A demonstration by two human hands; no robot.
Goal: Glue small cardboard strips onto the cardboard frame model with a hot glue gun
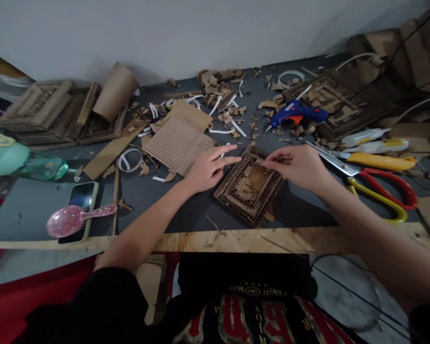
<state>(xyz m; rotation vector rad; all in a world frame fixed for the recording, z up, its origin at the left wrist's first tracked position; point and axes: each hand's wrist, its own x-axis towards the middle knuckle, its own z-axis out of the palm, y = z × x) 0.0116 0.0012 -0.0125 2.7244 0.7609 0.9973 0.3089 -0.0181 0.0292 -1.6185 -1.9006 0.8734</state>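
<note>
Shirt, right grip at cardboard rectangle

And here we have a black shirt, big red letters edged in metallic tones, smaller pale lettering, an oval emblem too! We spot black sleeves, then bare forearms, running to a bare left hand and right hand.

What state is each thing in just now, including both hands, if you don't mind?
Cardboard frame: lying down, scraps in its middle
Left hand: open, two fingers extended
Right hand: thumb and fingertips close together at the frame; grip unclear
Glue gun: lying on its side
Scissors: lying down
Phone: partly covered
Hairbrush: lying across the phone
Cardboard tube: tilted
Corrugated sheet: ridges up
</note>
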